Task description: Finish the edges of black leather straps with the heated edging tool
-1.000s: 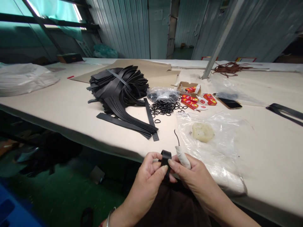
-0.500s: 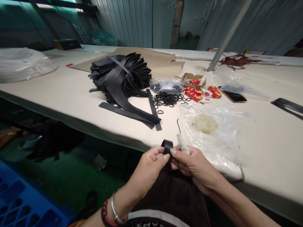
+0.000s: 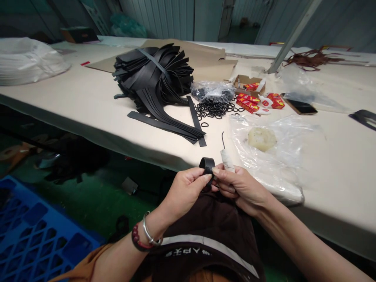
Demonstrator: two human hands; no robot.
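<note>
A black strap (image 3: 208,163) is bent into a loop in front of my apron. My left hand (image 3: 189,188) pinches it from the left between thumb and fingers. From the other side my right hand (image 3: 237,184) grips the same strap with thumb and fingertips. That hand also keeps a hooked awl (image 3: 227,159), its handle wrapped in white and its thin bent tip pointing up. Part of the loop is hidden behind my fingers. Past the hands, several flat black straps (image 3: 167,127) lie near the table edge, beside a heap of black D-rings (image 3: 216,109).
A tied bundle of black straps (image 3: 152,74) lies on the table (image 3: 96,102). To its right are a bag of rings (image 3: 213,91), red glue boxes (image 3: 248,102) and a phone (image 3: 301,105). A yellowish block (image 3: 262,139) rests on clear plastic. A blue pallet (image 3: 35,231) is at lower left.
The view has tilted down, so the table things appear higher. Both hands keep their hold on the looped strap, and the awl stays in my right hand.
</note>
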